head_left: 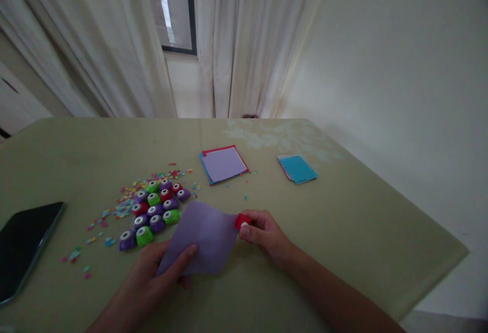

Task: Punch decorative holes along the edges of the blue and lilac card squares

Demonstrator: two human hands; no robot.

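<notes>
My left hand pinches the near corner of a purple paper sheet, thumb on top. My right hand is closed on a small red paper punch set against the sheet's right corner. Just left of the sheet lies a cluster of several purple, green and red punches. Both hands are low over the olive-green table.
Coloured paper confetti is scattered around the punch cluster. A stack of coloured sheets with purple on top and a blue punched stack lie farther back. A dark phone rests at the left edge. Curtains hang behind the table.
</notes>
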